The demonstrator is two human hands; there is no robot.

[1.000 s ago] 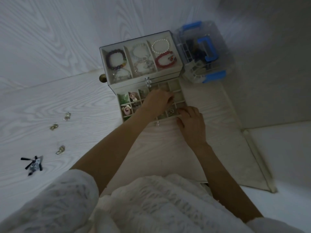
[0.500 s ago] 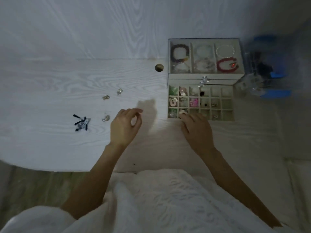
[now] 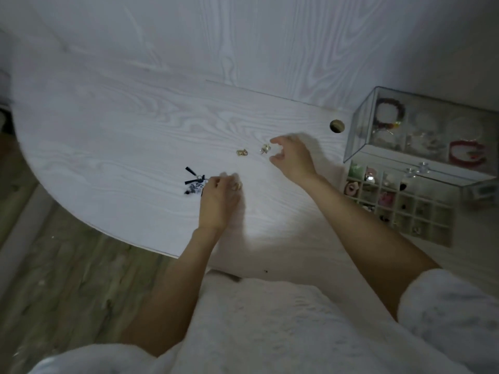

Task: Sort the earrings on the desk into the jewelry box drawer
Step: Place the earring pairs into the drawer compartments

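matt white woodgrain desk [image 3: 135,136], glossy glass jewelry box [image 3: 361,136], shiny gold earring [image 3: 242,152].

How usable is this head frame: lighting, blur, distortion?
Head view: dim and bluish, with one brighter patch on the desk near the front edge. Motion blur smears the left hand, the right hand and the jewelry box; the small gold earrings stay discernible but lack detail. Wide-angle distortion bows the desk edge.
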